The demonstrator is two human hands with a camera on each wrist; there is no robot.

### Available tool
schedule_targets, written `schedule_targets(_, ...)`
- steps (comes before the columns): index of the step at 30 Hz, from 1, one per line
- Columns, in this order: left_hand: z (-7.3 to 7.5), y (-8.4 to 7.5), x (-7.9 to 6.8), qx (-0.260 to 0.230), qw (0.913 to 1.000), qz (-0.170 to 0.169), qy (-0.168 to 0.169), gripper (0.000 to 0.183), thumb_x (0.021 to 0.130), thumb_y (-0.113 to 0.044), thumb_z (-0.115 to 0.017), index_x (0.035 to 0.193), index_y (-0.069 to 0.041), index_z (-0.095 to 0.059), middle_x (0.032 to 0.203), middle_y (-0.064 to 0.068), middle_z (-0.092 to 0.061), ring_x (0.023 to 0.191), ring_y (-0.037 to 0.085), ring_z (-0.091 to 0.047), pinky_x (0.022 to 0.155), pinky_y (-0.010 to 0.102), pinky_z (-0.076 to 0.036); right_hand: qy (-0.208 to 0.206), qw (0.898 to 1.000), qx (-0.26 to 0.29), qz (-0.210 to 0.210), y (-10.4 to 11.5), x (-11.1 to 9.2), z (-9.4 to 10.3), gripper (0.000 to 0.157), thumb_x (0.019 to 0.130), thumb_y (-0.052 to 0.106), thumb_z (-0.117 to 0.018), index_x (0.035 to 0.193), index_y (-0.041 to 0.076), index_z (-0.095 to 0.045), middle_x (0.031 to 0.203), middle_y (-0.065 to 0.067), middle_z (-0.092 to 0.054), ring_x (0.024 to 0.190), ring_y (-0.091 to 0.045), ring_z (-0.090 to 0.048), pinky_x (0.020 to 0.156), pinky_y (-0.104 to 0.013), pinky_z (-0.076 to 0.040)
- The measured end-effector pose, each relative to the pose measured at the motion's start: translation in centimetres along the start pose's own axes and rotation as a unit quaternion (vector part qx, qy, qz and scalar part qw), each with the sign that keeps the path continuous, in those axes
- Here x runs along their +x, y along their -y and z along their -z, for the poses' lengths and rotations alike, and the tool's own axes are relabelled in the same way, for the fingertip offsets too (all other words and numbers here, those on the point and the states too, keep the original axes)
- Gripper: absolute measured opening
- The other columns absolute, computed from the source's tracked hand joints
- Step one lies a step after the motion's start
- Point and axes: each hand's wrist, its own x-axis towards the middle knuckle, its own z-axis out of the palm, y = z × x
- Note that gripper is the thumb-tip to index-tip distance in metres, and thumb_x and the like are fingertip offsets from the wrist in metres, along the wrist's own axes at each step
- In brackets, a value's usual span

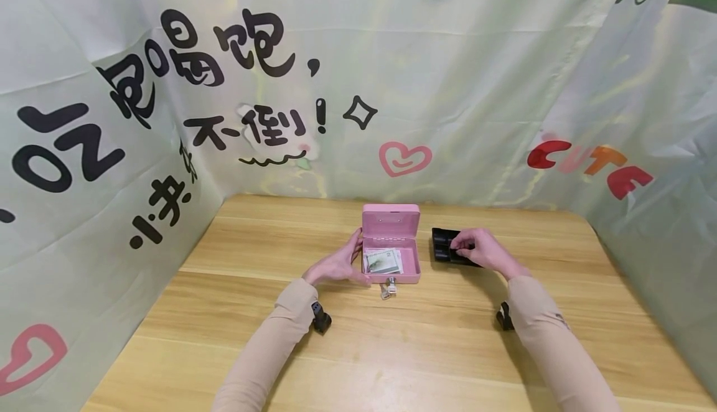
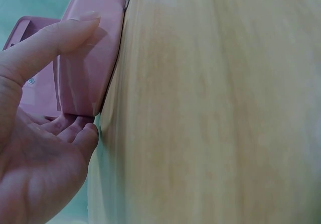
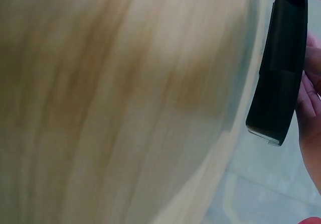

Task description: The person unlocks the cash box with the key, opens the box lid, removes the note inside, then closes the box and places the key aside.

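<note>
A pink cash box [image 1: 391, 220] stands on the table with its lid raised, and several banknotes [image 1: 383, 262] lie inside. My left hand [image 1: 338, 265] holds the box at its left end. In the left wrist view, the thumb lies along the front wall and the other fingers bend around the end. Small keys [image 1: 386, 292] hang from the lock at the front. To the right of the box, my right hand [image 1: 483, 249] pinches a black compartment tray [image 1: 440, 254] from above. In the right wrist view the fingers reach behind the tray's upper edge.
The wooden table [image 1: 392, 350] ends at a printed fabric curtain [image 1: 476, 88] behind and on both sides. A small black device [image 1: 321, 318] is strapped at the left wrist, another [image 1: 505, 317] at the right.
</note>
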Motion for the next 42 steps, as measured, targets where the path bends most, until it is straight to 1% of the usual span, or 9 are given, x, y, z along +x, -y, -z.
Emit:
schedule_targets(4, 0.0, 0.0, 0.0, -0.002, 1.0, 0.002, 0.0, 0.134, 0.069, 0.001, -0.086, 0.159, -0.003, 0.013, 0.166, 0.022, -0.02, 0.156, 0.038, -0.018, 0.131, 0.048, -0.013, 0.006, 1.0, -0.002, -0.016, -0.4, 0.3, 0.0, 0.015, 0.079, -0.015, -0.068, 0.088, -0.004, -0.073, 0.084, -0.017, -0.074, 0.073, -0.006, -0.064, 0.065, -0.019, -0.055)
schedule_targets(8, 0.0, 0.0, 0.0, -0.005, 1.0, 0.0, 0.002, 0.134, 0.069, 0.002, -0.086, 0.159, -0.003, 0.012, 0.165, 0.023, -0.02, 0.156, 0.039, -0.018, 0.131, 0.049, -0.013, 0.024, 0.999, -0.009, -0.037, -0.6, 0.5, 0.0, 0.016, 0.08, -0.015, -0.066, 0.09, -0.004, -0.073, 0.087, -0.017, -0.075, 0.076, -0.015, -0.069, 0.067, -0.02, -0.055)
schedule_targets(13, 0.1, -0.1, 0.0, -0.004, 1.0, 0.002, 0.002, 0.134, 0.069, 0.002, -0.086, 0.16, -0.003, 0.012, 0.166, 0.022, -0.019, 0.156, 0.037, -0.017, 0.131, 0.047, -0.012, 0.041, 0.998, -0.013, -0.045, -0.6, 0.7, -0.1, 0.016, 0.08, -0.014, -0.065, 0.09, -0.004, -0.073, 0.088, -0.019, -0.075, 0.078, -0.022, -0.072, 0.066, -0.02, -0.056)
schedule_targets(22, 0.0, -0.2, 0.0, -0.003, 1.0, 0.006, 0.0, 0.134, 0.069, 0.002, -0.086, 0.16, -0.003, 0.011, 0.166, 0.022, -0.02, 0.156, 0.037, -0.017, 0.131, 0.046, -0.013, 0.05, 0.997, -0.02, -0.053, -0.5, 0.9, -0.2, 0.015, 0.081, -0.013, -0.065, 0.091, -0.005, -0.073, 0.088, -0.018, -0.075, 0.08, -0.024, -0.071, 0.069, -0.023, -0.056)
schedule_targets(27, 0.0, -0.2, 0.0, -0.001, 0.9999, 0.01, 0.0, 0.133, 0.069, 0.002, -0.086, 0.16, -0.004, 0.011, 0.167, 0.021, -0.018, 0.157, 0.036, -0.017, 0.131, 0.045, -0.013, 0.05, 0.997, -0.026, -0.06, -0.6, 0.9, -0.4, 0.015, 0.082, -0.012, -0.065, 0.092, -0.004, -0.073, 0.087, -0.016, -0.074, 0.078, -0.02, -0.069, 0.068, -0.023, -0.056)
schedule_targets(30, 0.0, -0.1, 0.0, 0.002, 1.0, 0.007, 0.001, 0.133, 0.069, 0.002, -0.086, 0.16, -0.003, 0.011, 0.167, 0.021, -0.017, 0.156, 0.037, -0.017, 0.131, 0.047, -0.014, 0.046, 0.997, -0.023, -0.062, -0.5, 0.7, -0.4, 0.014, 0.083, -0.012, -0.065, 0.092, -0.004, -0.072, 0.085, -0.015, -0.073, 0.077, -0.017, -0.067, 0.066, -0.022, -0.055)
schedule_targets(34, 0.0, 0.0, 0.0, -0.003, 1.0, 0.0, 0.003, 0.131, 0.07, 0.004, -0.085, 0.159, -0.002, 0.012, 0.167, 0.023, -0.017, 0.156, 0.038, -0.017, 0.131, 0.047, -0.013, 0.031, 0.998, -0.024, -0.058, -0.2, 0.5, -0.6, 0.013, 0.083, -0.011, -0.067, 0.094, -0.005, -0.071, 0.085, -0.014, -0.072, 0.076, -0.014, -0.065, 0.067, -0.021, -0.055)
schedule_targets(39, 0.0, -0.1, -0.1, -0.005, 1.0, 0.004, 0.003, 0.132, 0.07, 0.004, -0.084, 0.159, -0.001, 0.013, 0.167, 0.023, -0.015, 0.157, 0.037, -0.016, 0.131, 0.045, -0.013, 0.009, 0.998, -0.023, -0.055, 0.6, 0.3, -0.8, 0.013, 0.085, -0.008, -0.069, 0.097, -0.005, -0.071, 0.087, -0.014, -0.072, 0.078, -0.015, -0.065, 0.068, -0.021, -0.055)
schedule_targets(42, 0.0, -0.2, -0.1, 0.001, 1.0, 0.006, 0.003, 0.132, 0.071, 0.003, -0.084, 0.159, -0.001, 0.013, 0.167, 0.023, -0.015, 0.157, 0.037, -0.016, 0.131, 0.045, -0.013, -0.01, 0.999, -0.016, -0.046, 1.2, 0.2, -1.0, 0.014, 0.086, -0.007, -0.069, 0.099, -0.005, -0.071, 0.09, -0.016, -0.073, 0.08, -0.018, -0.067, 0.071, -0.022, -0.056)
